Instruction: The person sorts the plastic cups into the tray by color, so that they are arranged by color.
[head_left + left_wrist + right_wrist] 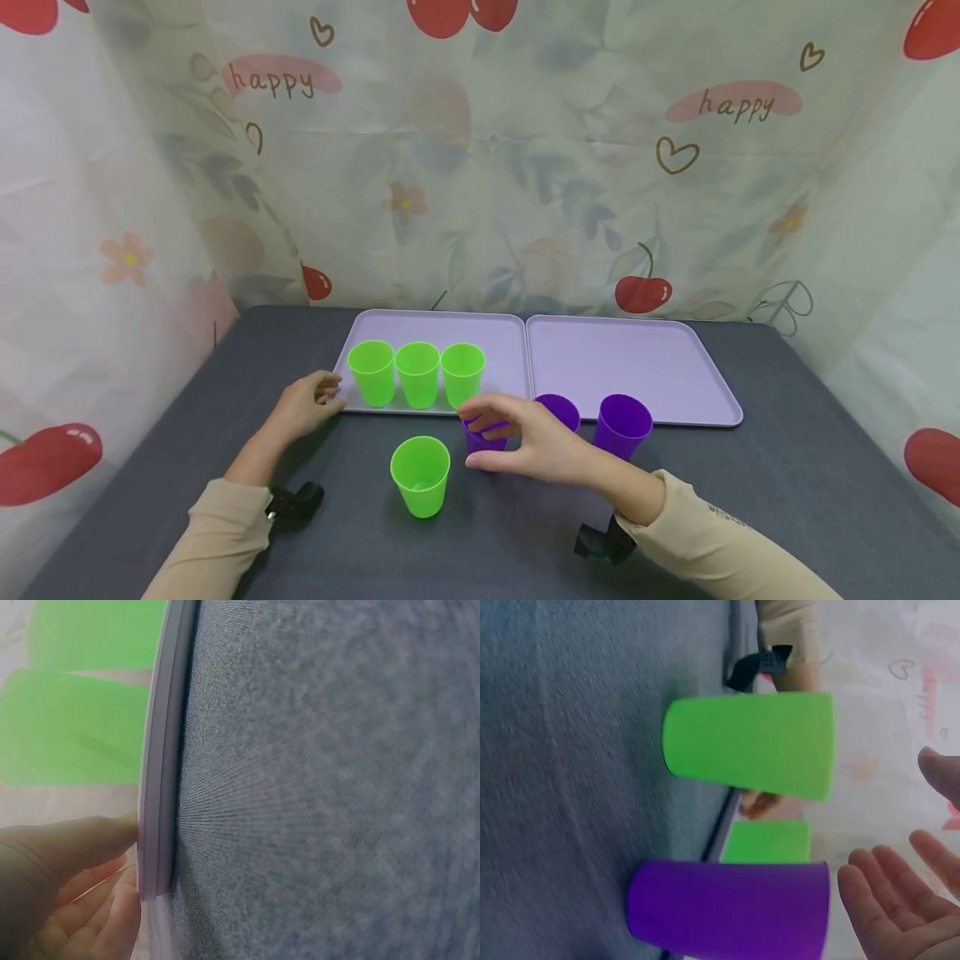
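Note:
My left hand [303,407] is at the near left corner of the left lilac tray [498,362], its thumb and curled fingers against the rim. In that tray stand three green cups, the leftmost green cup [372,375] closest to this hand. A fourth-colour-matched green cup [422,479] stands upright on the table in front. My right hand [536,442] hovers with fingers spread and nothing between them. Partly hidden behind it are a purple cup [480,443] and a second purple cup [561,408]. A third purple cup [622,425] stands right of them.
The right lilac tray [622,362] lies against the left one, its near edge behind the purple cups. A grey cloth covers the table [285,575]. Patterned curtains [495,167] enclose the back and sides.

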Available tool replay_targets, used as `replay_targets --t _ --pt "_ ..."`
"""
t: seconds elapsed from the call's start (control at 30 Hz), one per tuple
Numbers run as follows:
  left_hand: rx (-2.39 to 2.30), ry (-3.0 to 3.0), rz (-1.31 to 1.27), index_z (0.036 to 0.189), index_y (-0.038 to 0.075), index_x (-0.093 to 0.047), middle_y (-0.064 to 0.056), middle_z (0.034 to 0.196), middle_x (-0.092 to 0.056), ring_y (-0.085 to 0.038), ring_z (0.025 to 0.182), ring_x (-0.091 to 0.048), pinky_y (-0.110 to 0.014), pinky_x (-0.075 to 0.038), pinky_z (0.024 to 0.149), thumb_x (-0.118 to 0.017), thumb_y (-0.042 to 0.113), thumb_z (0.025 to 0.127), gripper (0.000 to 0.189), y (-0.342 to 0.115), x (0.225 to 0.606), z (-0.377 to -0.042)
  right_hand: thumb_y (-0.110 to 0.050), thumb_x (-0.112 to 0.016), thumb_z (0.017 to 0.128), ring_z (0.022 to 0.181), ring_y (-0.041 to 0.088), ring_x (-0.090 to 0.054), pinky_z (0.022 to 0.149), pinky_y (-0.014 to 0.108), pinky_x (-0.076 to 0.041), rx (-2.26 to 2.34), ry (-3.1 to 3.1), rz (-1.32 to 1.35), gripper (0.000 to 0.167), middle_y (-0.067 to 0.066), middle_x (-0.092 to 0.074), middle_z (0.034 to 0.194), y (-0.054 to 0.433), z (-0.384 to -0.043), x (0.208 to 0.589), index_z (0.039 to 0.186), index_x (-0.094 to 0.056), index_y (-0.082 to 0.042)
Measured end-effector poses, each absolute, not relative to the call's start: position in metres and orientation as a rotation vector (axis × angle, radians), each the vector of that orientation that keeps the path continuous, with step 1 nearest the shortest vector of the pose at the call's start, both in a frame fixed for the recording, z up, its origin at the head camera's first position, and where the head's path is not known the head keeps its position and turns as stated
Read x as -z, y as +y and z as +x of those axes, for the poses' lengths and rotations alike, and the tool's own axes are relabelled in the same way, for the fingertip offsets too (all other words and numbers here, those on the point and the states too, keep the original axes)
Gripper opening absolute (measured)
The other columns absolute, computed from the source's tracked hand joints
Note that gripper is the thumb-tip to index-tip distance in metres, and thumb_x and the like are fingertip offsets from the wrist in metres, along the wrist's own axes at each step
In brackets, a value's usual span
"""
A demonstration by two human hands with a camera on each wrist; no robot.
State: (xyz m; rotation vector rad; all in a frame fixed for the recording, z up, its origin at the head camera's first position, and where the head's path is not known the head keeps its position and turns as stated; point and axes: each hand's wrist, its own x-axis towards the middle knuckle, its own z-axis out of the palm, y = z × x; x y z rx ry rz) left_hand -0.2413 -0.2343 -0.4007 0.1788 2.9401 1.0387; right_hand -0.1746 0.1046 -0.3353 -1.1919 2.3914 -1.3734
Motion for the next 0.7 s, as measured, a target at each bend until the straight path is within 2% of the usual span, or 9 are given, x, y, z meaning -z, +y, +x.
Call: replay_targets --t 0.23,0.47,0.7 --pt "-1.032 2.97 0.209 0.122 -0.01 -0.051 -0.031 0.118 -0.057 -0.042 0.108 -0.057 -0.05 -0.048 0.092 -0.061 0.011 0.088 0.042 -0.235 0.402 -0.241 -0.015 -0.074 0.078 0.109 0.025 -0.062 0.093 0.023 -0.051 1.386 2.382 -1.148 0.051 0.012 -0.059 0.125 0.096 -0.169 0.344 0.124 -0.053 -0.006" --pt "-1.035 2.97 0.21 0.122 -0.011 -0.051 -0.031 0.118 -0.057 -0.042 0.107 -0.057 -0.05 -0.048 0.091 -0.061 0.011 0.087 0.042 -0.235 0.401 -0.241 -0.017 -0.074 0.079 0.114 0.03 -0.06 0.094 0.027 -0.051 1.377 2.371 -1.163 0.054 0.012 -0.055 0.13 0.087 -0.164 0.348 0.127 -0.052 -0.007" --pt "-1.034 2.974 0.225 0.121 -0.011 -0.051 -0.031 0.117 -0.057 -0.042 0.106 -0.057 -0.05 -0.049 0.091 -0.062 0.011 0.087 0.042 -0.234 0.399 -0.239 -0.022 -0.075 0.078 0.12 0.025 -0.057 0.096 0.028 -0.05 1.313 2.429 -1.156 0.059 0.008 -0.055 0.133 0.077 -0.161 0.355 0.129 -0.05 -0.006"
